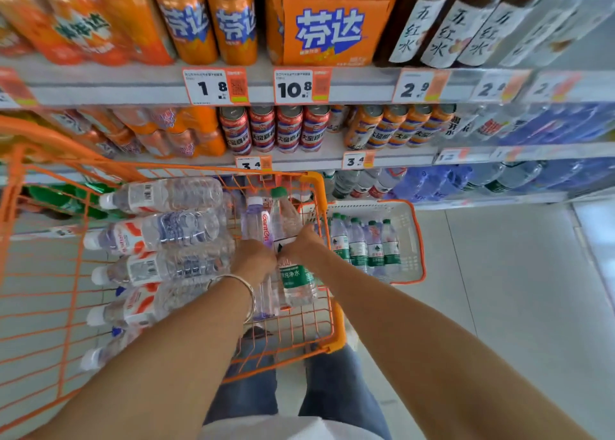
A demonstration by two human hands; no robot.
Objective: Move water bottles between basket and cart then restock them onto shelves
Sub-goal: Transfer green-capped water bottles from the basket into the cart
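Your left hand [254,259] grips a purple-labelled water bottle [256,220] with a white cap, fingers clamped round its middle. Your right hand [301,248] grips a green-capped water bottle [296,279] the same way, fingers clamped on it just above the green label. The two hands touch, and both bottles stand nearly upright, side by side, inside the orange cart [321,200] close to its right edge; you cannot tell whether they rest on the cart's floor. Across the cart's left part a row of clear water bottles [159,230] lies flat, white caps pointing to the left edge. Just beyond the cart's right edge a white basket [417,240] with an orange rim sits on the floor [499,273], and green-capped bottles [359,243] stand upright against its left side. A silver bangle [248,289] circles your left wrist. Behind the cart, shelves [349,86] carry orange soda, cans and more bottled water above price tags.
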